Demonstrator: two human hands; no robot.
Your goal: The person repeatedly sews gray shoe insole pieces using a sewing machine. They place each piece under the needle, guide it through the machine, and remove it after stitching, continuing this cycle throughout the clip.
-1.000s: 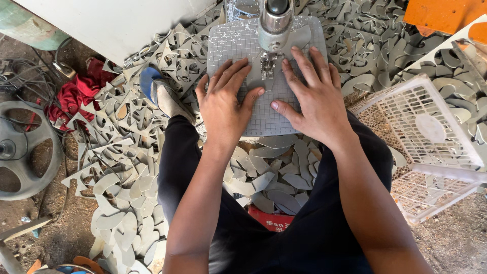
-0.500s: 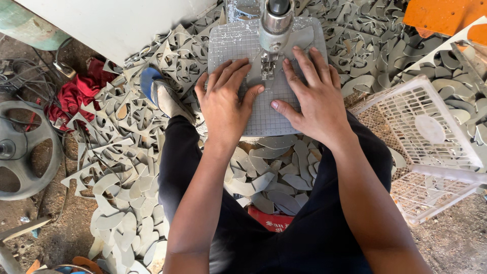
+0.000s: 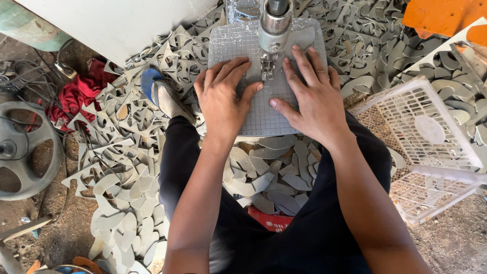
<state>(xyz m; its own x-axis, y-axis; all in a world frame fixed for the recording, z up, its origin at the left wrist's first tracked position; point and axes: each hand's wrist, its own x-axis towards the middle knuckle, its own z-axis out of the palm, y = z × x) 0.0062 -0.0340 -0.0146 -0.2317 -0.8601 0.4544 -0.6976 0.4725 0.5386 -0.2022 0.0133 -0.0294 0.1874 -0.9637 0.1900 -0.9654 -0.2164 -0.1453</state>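
Here, item by item. Sheet (image 3: 264,109): grey, gridded, flat on the machine plate, its long axis running away from the person, directly under both sets of fingers. Left hand (image 3: 223,99): fingers spread flat, palm down, pressing the sheet's left half; nothing gripped. Right hand (image 3: 312,99): fingers likewise splayed and flat on the right half, thumb angled inward toward the left thumb; nothing gripped. Cutter head (image 3: 274,23): metal cylinder, upright, its blade (image 3: 267,68) meeting the sheet between the two index fingers, just beyond the fingertips; both hands sit about equally near it. Cut shape (image 3: 300,38): curved piece beyond the right fingers, beside the head. Scraps (image 3: 127,132): grey offcuts heaped left of the left fingers, also beyond the head and below the sheet's near edge. Basket (image 3: 431,132): white plastic, tilted, right of the right fingers, apart from them. Sandal (image 3: 162,96): just left of the left wrist. Wheel (image 3: 20,149) and red cloth (image 3: 76,94): far left, well apart.
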